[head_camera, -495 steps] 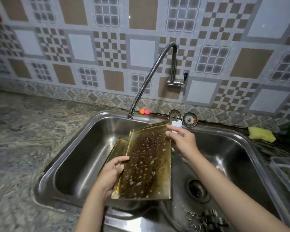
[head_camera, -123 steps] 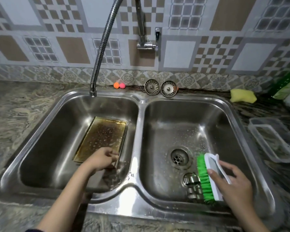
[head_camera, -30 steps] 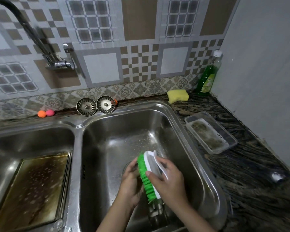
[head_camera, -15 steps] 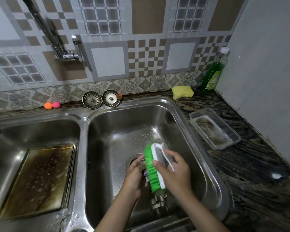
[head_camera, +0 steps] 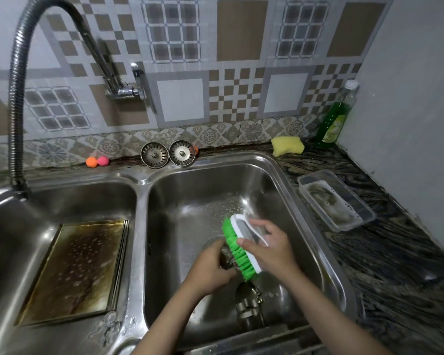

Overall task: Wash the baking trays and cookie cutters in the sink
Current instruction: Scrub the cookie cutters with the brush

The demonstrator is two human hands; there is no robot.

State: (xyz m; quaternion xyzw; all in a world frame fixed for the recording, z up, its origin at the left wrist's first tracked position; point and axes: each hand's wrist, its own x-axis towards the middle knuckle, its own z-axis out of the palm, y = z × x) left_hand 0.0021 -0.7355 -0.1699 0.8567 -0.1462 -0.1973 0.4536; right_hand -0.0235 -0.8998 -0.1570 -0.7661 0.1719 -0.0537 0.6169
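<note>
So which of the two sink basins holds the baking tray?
The left basin: the baking tray lies flat there. Both hands work in the right basin.

Baking tray lies flat in left basin; hands w/ brush over right basin, more cutters near them. Two strainers on far rim. Sponge, bottle, tub on desk at right.
</note>
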